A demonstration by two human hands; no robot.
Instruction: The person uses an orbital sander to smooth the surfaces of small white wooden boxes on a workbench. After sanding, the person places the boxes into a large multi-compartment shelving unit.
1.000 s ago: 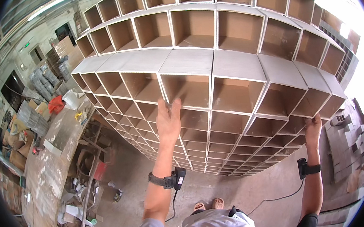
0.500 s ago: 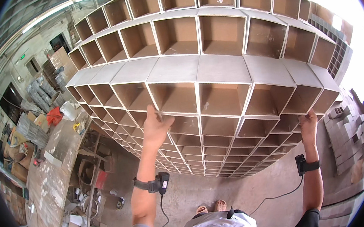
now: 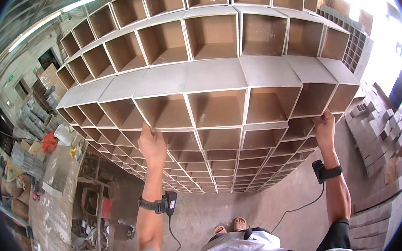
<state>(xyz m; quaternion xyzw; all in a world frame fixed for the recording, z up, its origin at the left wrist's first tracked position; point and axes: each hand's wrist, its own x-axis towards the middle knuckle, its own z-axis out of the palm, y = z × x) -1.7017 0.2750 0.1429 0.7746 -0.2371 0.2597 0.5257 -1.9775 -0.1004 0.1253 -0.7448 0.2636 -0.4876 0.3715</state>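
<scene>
Right, the box stack (image 3: 218, 108) stands directly in front of the wearer, a wall of open-fronted cells, brown inside, with pale front edges. Grey-white tops show on one row that juts out past the row above; rows below taper down toward the concrete floor (image 3: 266, 215).

Left hand (image 3: 152, 146): narrow, fingers curled onto the lower edge of a cell, left of the stack's centre. Right hand (image 3: 325, 126): same pose, bunched tight on a lower edge near the stack's right end. Cannot tell how hard either one grips. Both forearms reach up toward the stack, each with a strapped black wrist unit (image 3: 171, 202) trailing a thin cable (image 3: 175, 240).

Near side of the stack: sandalled feet (image 3: 240, 224), toes pointing at it.

Left of the stack: long worn workbench (image 3: 51, 215) with a red bundle (image 3: 49, 142) and a whitish bucket (image 3: 63, 134) at its far end. Mixed scrap sits under it.

Right of the stack: piled grey blocks (image 3: 374, 134). Behind its right end: another gridded rack (image 3: 355, 54). Upper left beyond it: a lit tube lamp (image 3: 35, 32).
</scene>
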